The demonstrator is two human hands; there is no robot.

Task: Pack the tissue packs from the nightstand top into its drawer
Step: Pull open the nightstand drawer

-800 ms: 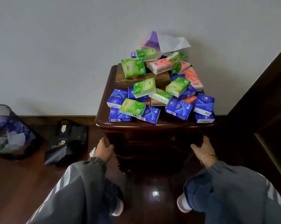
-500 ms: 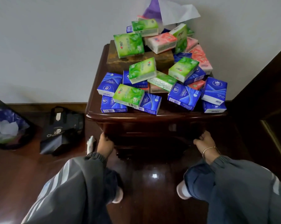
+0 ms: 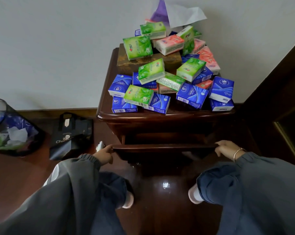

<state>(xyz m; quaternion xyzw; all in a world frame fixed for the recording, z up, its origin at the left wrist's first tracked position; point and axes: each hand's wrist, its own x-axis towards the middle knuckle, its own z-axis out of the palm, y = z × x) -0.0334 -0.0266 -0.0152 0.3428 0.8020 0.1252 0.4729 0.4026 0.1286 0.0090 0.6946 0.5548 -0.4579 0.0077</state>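
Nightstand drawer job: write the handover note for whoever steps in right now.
Left hand: gripping the left end of the drawer front.
Right hand: gripping the right end of the same front.
Drawer: pulled out only part way; its inside is dark and I cannot tell what is in it.
Tissue packs: all in a loose heap on the nightstand top, some resting on a brown box at the back.
Done: drawer opening begun.
Left: open the drawer fully, then move every pack from the top into it.
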